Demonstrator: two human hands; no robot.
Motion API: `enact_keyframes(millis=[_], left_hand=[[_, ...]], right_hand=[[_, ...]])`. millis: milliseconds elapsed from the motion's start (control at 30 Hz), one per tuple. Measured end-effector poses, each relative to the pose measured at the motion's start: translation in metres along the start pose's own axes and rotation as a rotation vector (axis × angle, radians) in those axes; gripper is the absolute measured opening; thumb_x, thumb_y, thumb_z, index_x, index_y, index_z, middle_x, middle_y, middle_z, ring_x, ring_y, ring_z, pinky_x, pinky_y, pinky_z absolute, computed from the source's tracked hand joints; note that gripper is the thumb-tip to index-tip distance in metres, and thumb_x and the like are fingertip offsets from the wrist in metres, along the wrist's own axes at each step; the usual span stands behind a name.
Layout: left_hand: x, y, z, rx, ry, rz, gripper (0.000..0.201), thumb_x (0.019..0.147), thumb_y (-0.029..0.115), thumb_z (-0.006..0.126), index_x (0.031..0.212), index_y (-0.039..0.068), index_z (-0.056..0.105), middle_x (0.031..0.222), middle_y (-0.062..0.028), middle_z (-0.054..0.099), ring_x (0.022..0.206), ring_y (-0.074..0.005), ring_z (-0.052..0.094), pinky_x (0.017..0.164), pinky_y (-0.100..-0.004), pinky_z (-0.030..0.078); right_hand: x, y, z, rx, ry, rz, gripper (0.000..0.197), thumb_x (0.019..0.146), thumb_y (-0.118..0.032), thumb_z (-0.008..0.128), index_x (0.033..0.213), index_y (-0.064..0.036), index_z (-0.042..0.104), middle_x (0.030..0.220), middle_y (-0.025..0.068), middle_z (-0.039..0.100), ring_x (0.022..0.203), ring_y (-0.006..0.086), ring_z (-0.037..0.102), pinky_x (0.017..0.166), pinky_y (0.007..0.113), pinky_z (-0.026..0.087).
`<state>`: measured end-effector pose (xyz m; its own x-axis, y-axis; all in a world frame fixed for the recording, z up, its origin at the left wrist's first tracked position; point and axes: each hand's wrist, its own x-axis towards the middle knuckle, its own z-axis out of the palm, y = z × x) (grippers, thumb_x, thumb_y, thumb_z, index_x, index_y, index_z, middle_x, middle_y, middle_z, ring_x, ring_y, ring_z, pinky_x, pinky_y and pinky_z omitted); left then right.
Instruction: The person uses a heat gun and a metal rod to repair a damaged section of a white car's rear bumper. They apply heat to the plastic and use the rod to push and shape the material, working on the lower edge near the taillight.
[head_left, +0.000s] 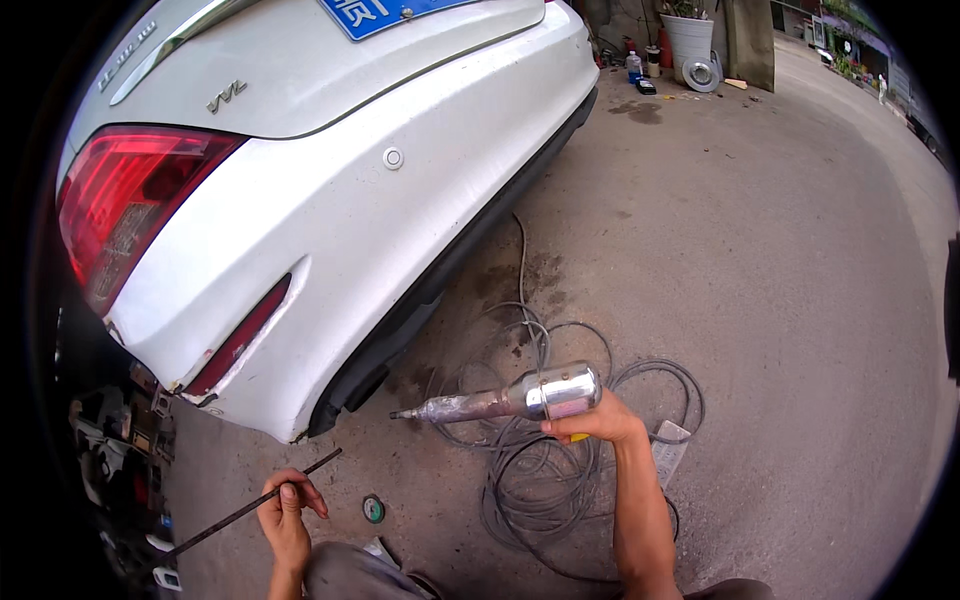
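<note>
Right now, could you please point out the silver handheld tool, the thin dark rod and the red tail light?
Silver handheld tool (490,404), head view: its metal tube.
Thin dark rod (230,519), head view: its lower shaft.
Red tail light (132,192), head view: its lens.

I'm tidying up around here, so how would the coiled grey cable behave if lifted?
The coiled grey cable is probably floppy, since it bends into loose, uneven loops. It may tangle, as those loops cross. It would likely drag, since one stretch trails toward the white bumper.
</note>
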<state>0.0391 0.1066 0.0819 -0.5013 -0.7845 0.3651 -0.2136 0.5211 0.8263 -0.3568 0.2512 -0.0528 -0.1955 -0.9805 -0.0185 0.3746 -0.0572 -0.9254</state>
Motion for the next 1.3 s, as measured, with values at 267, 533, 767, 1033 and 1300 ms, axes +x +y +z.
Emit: enact_keyframes(millis=[267,533,767,1033,1300], left_hand=[[-0.010,-0.028,-0.012,-0.197,0.143,-0.039,0.024,0.104,0.021,0.048,0.111,-0.001,0.056,0.085,-0.0088,0.060,0.068,-0.0142,0.060,0.059,-0.0267,0.051],[0.005,-0.047,-0.035,-0.261,0.049,0.044,0.021,0.104,0.016,0.048,0.108,-0.002,0.059,0.083,-0.0063,0.061,0.069,-0.0112,0.059,0.060,-0.0250,0.050],[-0.003,-0.091,-0.055,-0.145,0.065,0.118,0.021,0.103,0.017,0.049,0.107,-0.002,0.059,0.084,-0.0079,0.061,0.069,-0.0115,0.060,0.058,-0.0247,0.050],[0.013,-0.120,-0.019,0.007,0.082,0.355,0.015,0.101,0.012,0.052,0.104,-0.001,0.060,0.083,-0.0075,0.059,0.066,-0.0124,0.058,0.056,-0.0254,0.049],[0.026,-0.131,-0.008,0.106,0.134,0.459,0.012,0.100,0.005,0.052,0.104,-0.004,0.060,0.083,-0.0092,0.059,0.066,-0.0122,0.058,0.057,-0.0248,0.049]], right_hand=[[0.041,-0.091,0.066,-0.299,-0.165,0.061,0.035,0.071,0.003,0.078,0.104,0.0001,0.065,0.076,0.0058,0.067,0.061,0.0120,0.061,0.052,0.027,0.050],[-0.009,-0.048,0.151,-0.400,0.153,0.072,0.027,0.074,0.003,0.075,0.100,0.0023,0.065,0.078,0.0031,0.066,0.065,0.0095,0.061,0.056,0.025,0.047],[-0.009,-0.036,0.180,-0.589,0.108,0.170,0.027,0.081,-0.003,0.076,0.105,0.0020,0.066,0.089,0.0044,0.068,0.082,0.0109,0.061,0.074,0.026,0.049],[-0.031,-0.025,0.184,-0.747,0.282,-0.050,0.041,0.078,-0.011,0.082,0.112,0.0023,0.061,0.095,0.0081,0.066,0.084,0.0161,0.063,0.073,0.030,0.051],[-0.022,-0.001,0.193,-0.913,0.247,-0.225,0.034,0.083,-0.021,0.081,0.104,-0.0002,0.064,0.080,0.0038,0.064,0.069,0.0120,0.060,0.062,0.026,0.050]])
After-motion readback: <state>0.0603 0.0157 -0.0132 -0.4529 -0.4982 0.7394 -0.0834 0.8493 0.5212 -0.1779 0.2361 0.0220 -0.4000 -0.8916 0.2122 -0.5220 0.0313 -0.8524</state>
